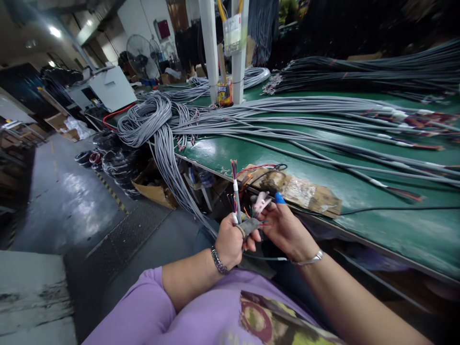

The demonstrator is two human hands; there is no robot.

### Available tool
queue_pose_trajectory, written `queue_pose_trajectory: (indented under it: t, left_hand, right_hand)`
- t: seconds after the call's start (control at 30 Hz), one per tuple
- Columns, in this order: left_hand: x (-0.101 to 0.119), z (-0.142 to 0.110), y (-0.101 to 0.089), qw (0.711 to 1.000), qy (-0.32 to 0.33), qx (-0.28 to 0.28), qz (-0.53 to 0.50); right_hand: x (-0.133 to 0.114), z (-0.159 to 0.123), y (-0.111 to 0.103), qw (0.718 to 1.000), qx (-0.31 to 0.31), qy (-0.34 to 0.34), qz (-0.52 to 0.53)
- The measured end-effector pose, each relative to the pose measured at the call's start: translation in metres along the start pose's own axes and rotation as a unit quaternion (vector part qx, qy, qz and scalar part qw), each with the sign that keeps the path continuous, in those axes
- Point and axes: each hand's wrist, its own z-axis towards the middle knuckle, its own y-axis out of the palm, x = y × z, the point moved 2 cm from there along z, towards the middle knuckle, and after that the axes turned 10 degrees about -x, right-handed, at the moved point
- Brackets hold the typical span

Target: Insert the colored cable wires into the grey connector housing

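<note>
My left hand [232, 239] is closed round grey cables [236, 199] that stand upright from the fist. White bands and fanned multicoloured wires show at their ends. A dark grey wrap covers the left thumb [249, 226], and loose thin wires [265, 223] stick out beside it. Close by on the right, my right hand [283, 225] has curled fingers, one with a blue fingertip cover [279, 198]. It appears to pinch a pale pink clip-like piece [262, 203], whose exact kind I cannot make out. The fingers partly hide the contact.
A green table [406, 235] carries long grey cables [309, 120], a coiled bundle [147, 117] hanging over its edge, and black cables [377, 72]. A taped cardboard piece [305, 191] lies near the front edge. White posts [210, 52] rise behind. An open carton [154, 187] stands on the floor.
</note>
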Motion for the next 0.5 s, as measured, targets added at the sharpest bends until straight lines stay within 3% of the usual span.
queue_pose_trajectory:
  t: [0.17, 0.5]
  left_hand:
    - [-0.0029, -0.0083, -0.0028, 1.0, 0.01, -0.002, 0.003]
    - [0.0044, -0.0017, -0.0017, 0.999, 0.036, 0.019, -0.016]
  right_hand:
    - [-0.0043, -0.0041, 0.0063, 0.999, -0.017, 0.032, -0.04]
    - [-0.0004, -0.0035, 0.0029, 0.997, 0.002, -0.036, -0.073]
